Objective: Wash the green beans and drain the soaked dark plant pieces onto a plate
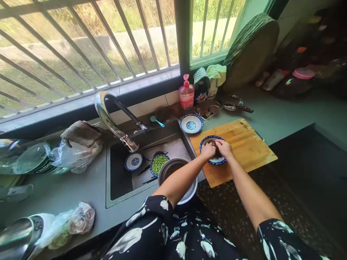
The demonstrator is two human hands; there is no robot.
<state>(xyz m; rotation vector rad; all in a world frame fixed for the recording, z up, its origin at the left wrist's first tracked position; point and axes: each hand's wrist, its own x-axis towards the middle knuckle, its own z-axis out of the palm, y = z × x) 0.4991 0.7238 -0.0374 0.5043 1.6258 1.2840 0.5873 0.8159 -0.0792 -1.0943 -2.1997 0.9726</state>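
A blue-rimmed bowl [205, 141] with dark brown food in it stands on a wooden cutting board [244, 144] right of the sink. Both hands are over this bowl. My left hand [208, 150] rests at its near left side with fingers curled into the food. My right hand [223, 148] lies on top of the food at the bowl's right. What the fingers hold is hidden. A metal bowl [177, 169] sits on the sink's front edge under my left forearm.
The sink [119, 177] holds a small blue-patterned dish [133, 161] and a bowl of green peas [158, 163]. A curved tap [108, 115] stands behind it. An empty blue-patterned bowl [191, 124], a pink soap bottle [187, 94] and plastic bags [67, 151] sit on the counter.
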